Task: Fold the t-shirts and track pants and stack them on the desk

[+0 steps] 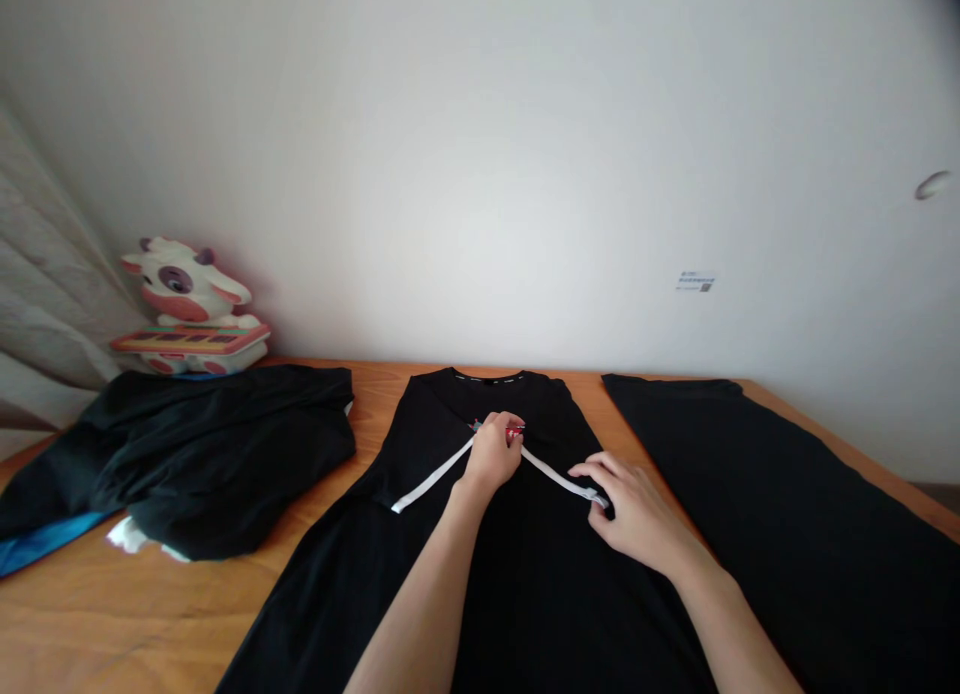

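The black shirt (540, 594) lies with its collar (487, 380) near the far edge of the tabletop (112, 634); the right hand (637, 512) pinches the white trim (553, 474); whether the left hand (491, 454) clamps anything, I cannot tell. Uneven pulling could skew the trim; slack could bunch the black shirt.

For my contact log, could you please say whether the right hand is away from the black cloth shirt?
No, the right hand touches the narrow white band on the black cloth shirt.

Black shirt (555, 584) cut off below; red print (514, 435) partly behind left hand (493, 452); wall label (695, 282) illegible.
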